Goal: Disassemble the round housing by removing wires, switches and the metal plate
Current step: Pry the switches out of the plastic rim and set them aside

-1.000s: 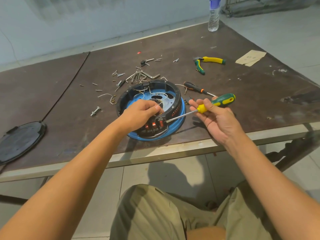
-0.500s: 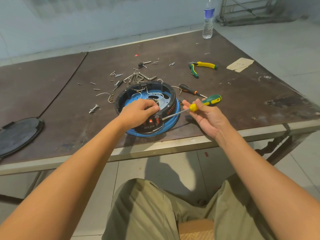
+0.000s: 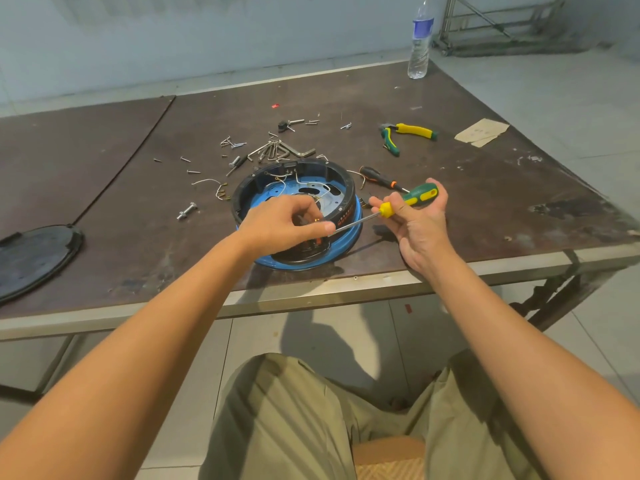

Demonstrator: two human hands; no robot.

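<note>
1 housing (image 3: 347,199) on tbl (image 3: 467,202), tiled flr (image 3: 571,109)

Single view: head-worn wide-angle camera, facing forward and down, set close over the near edge of the counter (image 3: 467,216). Round housing (image 3: 347,201) just above frame centre. Nearer than the housing, the person's lap (image 3: 294,410); beyond the housing, wall (image 3: 207,36) and floor (image 3: 561,84).

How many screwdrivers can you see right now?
2. Green-yellow screwdriver held in the right hand; black-orange screwdriver lying on the table just beyond the housing. Others may hide among the screws.
</note>
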